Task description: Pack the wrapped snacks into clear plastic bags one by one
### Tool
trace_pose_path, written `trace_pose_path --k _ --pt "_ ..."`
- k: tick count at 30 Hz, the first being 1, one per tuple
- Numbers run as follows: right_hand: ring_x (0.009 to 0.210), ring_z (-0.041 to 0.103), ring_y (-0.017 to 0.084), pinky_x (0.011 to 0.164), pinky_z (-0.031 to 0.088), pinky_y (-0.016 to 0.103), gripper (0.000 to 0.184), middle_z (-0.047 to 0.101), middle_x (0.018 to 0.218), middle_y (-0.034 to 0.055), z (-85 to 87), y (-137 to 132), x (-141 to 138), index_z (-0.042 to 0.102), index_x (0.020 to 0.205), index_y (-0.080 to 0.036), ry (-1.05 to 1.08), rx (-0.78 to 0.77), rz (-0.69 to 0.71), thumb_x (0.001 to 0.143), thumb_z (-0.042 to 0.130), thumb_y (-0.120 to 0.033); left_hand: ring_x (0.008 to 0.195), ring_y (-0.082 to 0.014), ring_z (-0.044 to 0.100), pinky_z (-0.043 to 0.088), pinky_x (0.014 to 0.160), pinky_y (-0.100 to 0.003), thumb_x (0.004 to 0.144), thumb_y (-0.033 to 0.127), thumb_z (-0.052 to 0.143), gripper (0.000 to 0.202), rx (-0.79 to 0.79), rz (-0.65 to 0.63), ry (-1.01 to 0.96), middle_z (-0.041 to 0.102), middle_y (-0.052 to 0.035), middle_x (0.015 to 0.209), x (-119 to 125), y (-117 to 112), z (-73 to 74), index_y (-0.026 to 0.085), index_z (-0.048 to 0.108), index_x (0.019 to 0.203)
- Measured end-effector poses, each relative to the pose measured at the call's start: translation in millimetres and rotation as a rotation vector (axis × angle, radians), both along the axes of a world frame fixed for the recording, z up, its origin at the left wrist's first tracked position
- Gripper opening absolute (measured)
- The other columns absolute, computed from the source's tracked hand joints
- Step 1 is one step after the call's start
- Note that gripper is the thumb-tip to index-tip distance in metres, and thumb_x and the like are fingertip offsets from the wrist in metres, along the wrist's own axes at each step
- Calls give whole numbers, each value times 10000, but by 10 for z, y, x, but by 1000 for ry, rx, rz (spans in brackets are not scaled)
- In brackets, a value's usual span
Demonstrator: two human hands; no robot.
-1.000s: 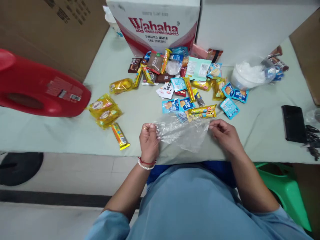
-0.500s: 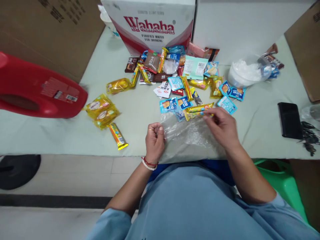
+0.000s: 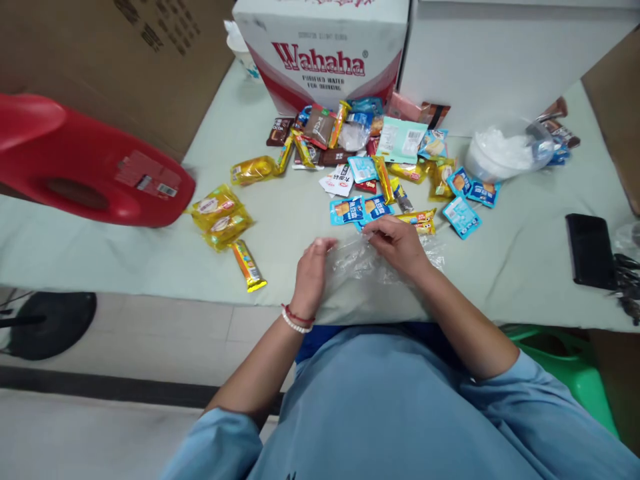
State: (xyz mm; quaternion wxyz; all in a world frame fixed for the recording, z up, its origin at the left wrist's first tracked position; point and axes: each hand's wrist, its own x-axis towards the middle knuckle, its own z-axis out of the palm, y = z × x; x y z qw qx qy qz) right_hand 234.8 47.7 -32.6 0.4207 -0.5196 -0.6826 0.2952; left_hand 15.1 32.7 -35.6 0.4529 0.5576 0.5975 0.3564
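Observation:
A clear plastic bag (image 3: 395,263) lies crumpled on the pale green table (image 3: 150,247) at its near edge. My left hand (image 3: 311,273) rests on the bag's left edge, fingers together and pinching the film. My right hand (image 3: 396,245) lies over the bag's top middle, fingers curled on the plastic, close to a blue snack packet (image 3: 347,211) and a yellow snack bar (image 3: 420,219). A red and white bracelet sits on my left wrist.
Several snack packets (image 3: 360,143) are scattered before a Wahaha box (image 3: 323,57). Yellow packets (image 3: 220,217) and a bar (image 3: 249,265) lie left. A red jug (image 3: 90,167), a white bag bundle (image 3: 500,155), a black phone (image 3: 590,250) and a green stool (image 3: 570,373) are around.
My right hand has moved left across the bag from its right corner to its top middle. My left hand has shifted slightly right. The bag is more bunched between them.

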Motion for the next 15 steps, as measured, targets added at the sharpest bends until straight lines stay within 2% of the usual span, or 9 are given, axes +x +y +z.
trace_pose_path --k 1,3,6,8,11,13,15 --pt "826 656 180 749 486 288 143 731 909 39 15 -4 6 777 945 -217 -17 28 27 957 636 -202 1031 -240 670 503 883 -354 1004 627 513 477 -27 -25 -19 769 -77 1102 23 58 27 218 734 1108" --pt "862 665 185 780 495 294 142 736 924 44 34 -6 9 779 971 -217 -47 80 81 974 637 -212 932 -221 662 490 833 -330 872 550 723 377 -124 -103 -85 765 -45 983 76 159 79 206 735 1026" --pt "804 642 163 754 501 285 183 722 945 39 41 -11 0 772 1128 -229 -74 136 103 1002 641 -246 752 -159 594 452 735 -287 765 448 794 282 -227 -145 -249 688 3 777 144 241 134 191 686 804" --pt "780 620 146 743 505 280 199 714 1019 48 49 -29 -4 767 1164 -245 -80 195 105 1024 628 -272 726 -136 576 451 738 -270 749 403 787 248 -211 -87 -360 662 19 740 172 254 145 192 658 772" --pt "733 570 119 725 503 286 190 688 1208 73 110 -109 16 781 1077 -256 -120 279 104 1044 595 -279 712 -119 583 465 721 -251 770 409 771 262 -193 37 -462 663 21 732 177 250 120 198 616 778" --pt "694 538 111 699 502 295 210 682 1272 77 187 -228 60 786 1057 -263 -187 279 81 1047 577 -279 687 -116 596 452 642 -231 782 433 777 303 -204 154 -507 666 23 734 143 251 88 210 573 799" --pt "708 559 130 698 516 309 231 710 1253 78 263 -423 132 796 1049 -274 -273 248 60 1046 565 -287 687 -122 633 438 581 -216 788 459 789 349 -193 263 -546 681 20 763 74 255 55 223 537 840"
